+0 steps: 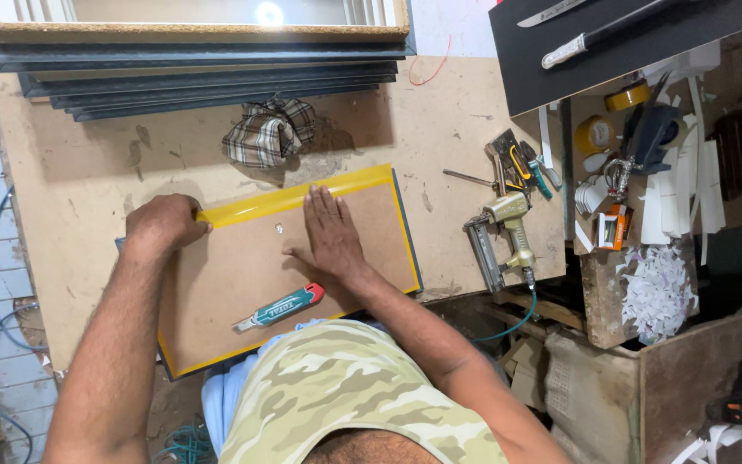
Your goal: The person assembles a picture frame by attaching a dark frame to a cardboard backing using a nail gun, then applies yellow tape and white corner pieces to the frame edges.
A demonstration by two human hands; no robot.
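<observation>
The person is leaning over a picture frame [216,314] lying face down on the tabletop [88,185], its brown backing board up and its far edge covered by a strip of yellow tape [294,196]. The left hand [163,222] is sitting at the left end of that strip, fingers curled shut on the tape and the frame's corner. The right hand [330,234] is resting flat on the board just near of the tape, fingers stretched out and spread, gripping nothing. A teal and red utility knife [278,307] is lying on the board near the person's body, apart from both hands.

To the right, a small open box [611,228] is standing among tape rolls [594,133] and white paper strips [676,193]; I cannot tell what is in it. A pile of white shreds [659,288] is sitting on a wooden block.

A nail gun [504,236] is lying right of the frame, pliers [517,163] just beyond it. A checked cloth [268,131] is bunched on the far side, in front of stacked dark frame mouldings [208,82]. The tabletop is worn, stained board; tiled floor with cables is showing at the left
</observation>
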